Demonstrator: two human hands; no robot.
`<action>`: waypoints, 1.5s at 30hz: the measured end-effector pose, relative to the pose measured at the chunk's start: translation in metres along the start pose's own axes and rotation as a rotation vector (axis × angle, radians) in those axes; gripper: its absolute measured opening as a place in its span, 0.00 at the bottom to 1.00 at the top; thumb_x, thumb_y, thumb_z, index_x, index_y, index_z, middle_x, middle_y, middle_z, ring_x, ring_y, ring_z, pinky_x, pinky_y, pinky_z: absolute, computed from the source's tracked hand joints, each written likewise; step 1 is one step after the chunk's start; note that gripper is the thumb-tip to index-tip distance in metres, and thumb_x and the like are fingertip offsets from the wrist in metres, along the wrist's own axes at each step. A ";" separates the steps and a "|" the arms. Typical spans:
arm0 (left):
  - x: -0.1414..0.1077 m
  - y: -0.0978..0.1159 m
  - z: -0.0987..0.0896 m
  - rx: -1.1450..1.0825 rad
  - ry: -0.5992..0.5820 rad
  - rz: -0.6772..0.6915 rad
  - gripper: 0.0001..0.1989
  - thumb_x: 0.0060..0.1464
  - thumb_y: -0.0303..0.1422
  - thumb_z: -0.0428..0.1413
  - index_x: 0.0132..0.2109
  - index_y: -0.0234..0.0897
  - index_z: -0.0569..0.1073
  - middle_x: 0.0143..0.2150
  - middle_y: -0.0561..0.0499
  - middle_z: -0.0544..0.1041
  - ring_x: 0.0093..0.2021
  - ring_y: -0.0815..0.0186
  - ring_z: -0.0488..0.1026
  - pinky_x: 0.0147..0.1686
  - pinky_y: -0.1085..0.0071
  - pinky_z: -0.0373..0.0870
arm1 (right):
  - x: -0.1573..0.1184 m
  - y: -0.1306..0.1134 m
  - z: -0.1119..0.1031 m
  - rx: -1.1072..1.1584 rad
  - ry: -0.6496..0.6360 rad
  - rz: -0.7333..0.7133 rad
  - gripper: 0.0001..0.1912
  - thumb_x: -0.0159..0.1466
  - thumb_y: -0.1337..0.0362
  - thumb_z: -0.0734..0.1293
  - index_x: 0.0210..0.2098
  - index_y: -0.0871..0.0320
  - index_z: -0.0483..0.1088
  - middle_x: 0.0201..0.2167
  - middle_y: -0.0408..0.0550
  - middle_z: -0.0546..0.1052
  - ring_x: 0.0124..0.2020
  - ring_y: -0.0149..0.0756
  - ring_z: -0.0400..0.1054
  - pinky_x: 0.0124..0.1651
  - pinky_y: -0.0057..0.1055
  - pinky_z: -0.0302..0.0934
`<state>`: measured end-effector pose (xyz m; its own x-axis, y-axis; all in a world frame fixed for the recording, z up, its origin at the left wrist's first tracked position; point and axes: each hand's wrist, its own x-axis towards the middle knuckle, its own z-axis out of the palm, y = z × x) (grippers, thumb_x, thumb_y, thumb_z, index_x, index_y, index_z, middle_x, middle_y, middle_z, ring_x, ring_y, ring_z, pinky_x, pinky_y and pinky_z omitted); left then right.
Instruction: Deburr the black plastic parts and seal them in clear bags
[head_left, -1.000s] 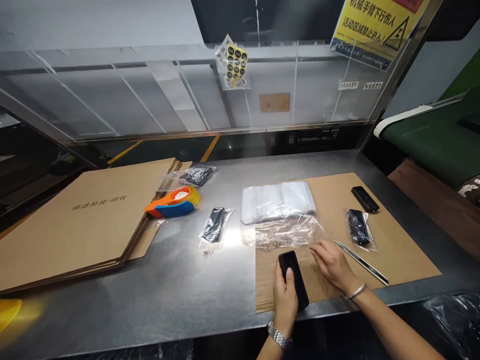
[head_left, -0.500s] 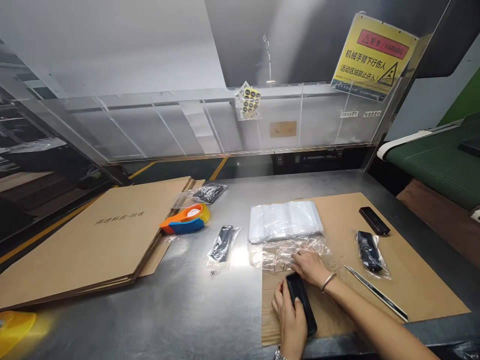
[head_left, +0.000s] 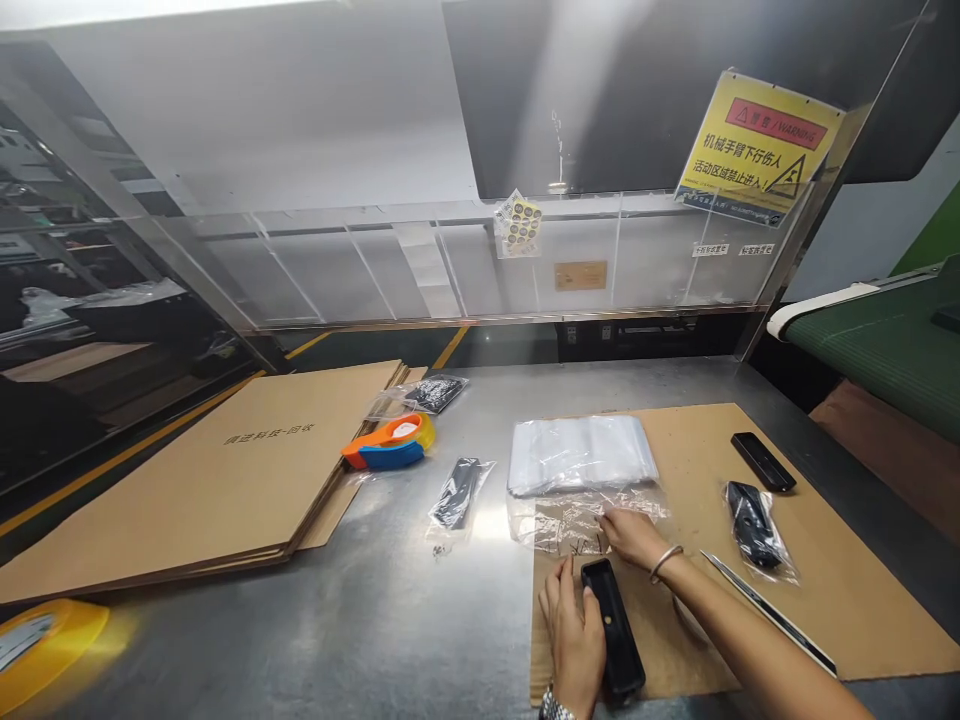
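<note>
A black, narrow, open-topped plastic case lies slanted at the front of the brown cardboard sheet. My left hand, wearing a metal watch, holds its left side, the thumb over the rim and the other fingers to the left. My right hand, with a bangle at the wrist, is pinched closed at the near edge of the clear plastic bags. A thin fold of bag seems to be between its fingertips. Right of the arm lies a utility knife.
At the right of the cardboard sheet are another black case and a bagged black item. Left stand a bagged black piece, a tape dispenser, stacked cardboard and a yellow tape roll.
The view has tilted and shifted slightly. My right hand has moved off the case's top end toward the bags, fingertips now pinched. The case's hollow inside shows more clearly beside my left hand.
</note>
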<state>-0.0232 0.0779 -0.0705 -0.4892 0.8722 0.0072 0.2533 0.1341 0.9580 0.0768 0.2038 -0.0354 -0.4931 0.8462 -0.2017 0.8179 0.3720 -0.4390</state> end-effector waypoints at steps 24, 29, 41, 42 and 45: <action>0.028 0.047 -0.032 -0.873 -0.330 -0.265 0.10 0.48 0.38 0.58 0.31 0.35 0.69 0.18 0.58 0.69 0.21 0.72 0.68 0.26 0.73 0.66 | -0.066 -0.021 -0.023 1.501 -0.047 -0.085 0.30 0.57 0.40 0.60 0.48 0.57 0.65 0.32 0.47 0.74 0.28 0.29 0.66 0.30 0.26 0.59; 0.021 0.047 -0.031 -1.012 -0.117 -0.346 0.12 0.52 0.38 0.54 0.41 0.40 0.62 0.34 0.50 0.76 0.30 0.66 0.75 0.30 0.70 0.70 | -0.094 -0.032 0.010 1.648 -0.062 0.035 0.34 0.54 0.40 0.62 0.49 0.60 0.64 0.43 0.55 0.72 0.41 0.36 0.68 0.42 0.32 0.60; 0.004 0.033 -0.028 -0.887 0.136 -0.315 0.15 0.53 0.38 0.52 0.46 0.39 0.60 0.44 0.42 0.73 0.44 0.60 0.73 0.46 0.60 0.66 | -0.095 -0.051 0.042 1.268 0.252 0.075 0.19 0.54 0.50 0.67 0.23 0.61 0.64 0.19 0.39 0.63 0.22 0.26 0.54 0.27 0.24 0.50; 0.003 0.029 -0.031 -0.829 0.199 -0.310 0.17 0.53 0.39 0.51 0.49 0.40 0.58 0.46 0.43 0.71 0.46 0.61 0.71 0.46 0.61 0.65 | -0.095 -0.049 0.040 1.205 0.276 0.062 0.19 0.55 0.50 0.66 0.23 0.60 0.63 0.19 0.39 0.62 0.23 0.26 0.54 0.27 0.25 0.50; -0.003 0.023 -0.043 -0.628 0.362 -0.246 0.20 0.52 0.41 0.52 0.49 0.44 0.57 0.46 0.49 0.66 0.47 0.65 0.66 0.47 0.68 0.61 | -0.097 -0.050 0.033 1.002 0.298 0.000 0.17 0.58 0.53 0.64 0.23 0.60 0.63 0.20 0.40 0.63 0.24 0.29 0.56 0.28 0.26 0.50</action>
<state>-0.0522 0.0583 -0.0362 -0.7408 0.6282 -0.2377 -0.3671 -0.0823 0.9266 0.0742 0.0905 -0.0224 -0.2888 0.9566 -0.0376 0.1301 0.0003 -0.9915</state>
